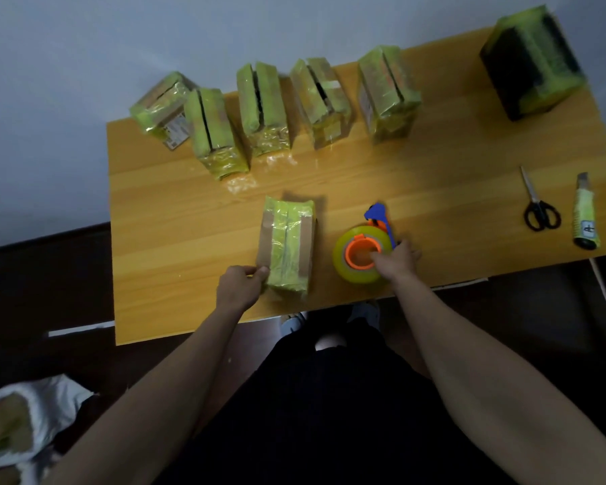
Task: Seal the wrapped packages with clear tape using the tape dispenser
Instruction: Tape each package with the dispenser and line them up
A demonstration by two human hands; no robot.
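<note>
Packages wrapped in yellow-green film stand in a row of five [266, 110] along the far side of the wooden table [175, 218], each a brown cardboard box with a dark slit along its top; what is inside them cannot be seen. The leftmost package [161, 108] carries a white printed label on its side, too small to read, and another pale label shows on the side of the rightmost one. A sixth wrapped package [287, 243] lies nearer the person, brown cardboard showing along both edges of its film band. The left hand [240, 283] pinches this package's near left corner between curled fingers and thumb. Just to its right stands the tape dispenser [362, 253], a roll of clear yellowish tape on an orange hub with a blue cutter head. The right hand [397, 259] grips the dispenser at its near right side, fingers curled over its handle. At the far right corner stands a larger dark box [530, 63] wrapped in the same film. Black-handled scissors [537, 204] and a utility knife [585, 217] lie near the right edge, the knife bearing a small mark that cannot be read.
</note>
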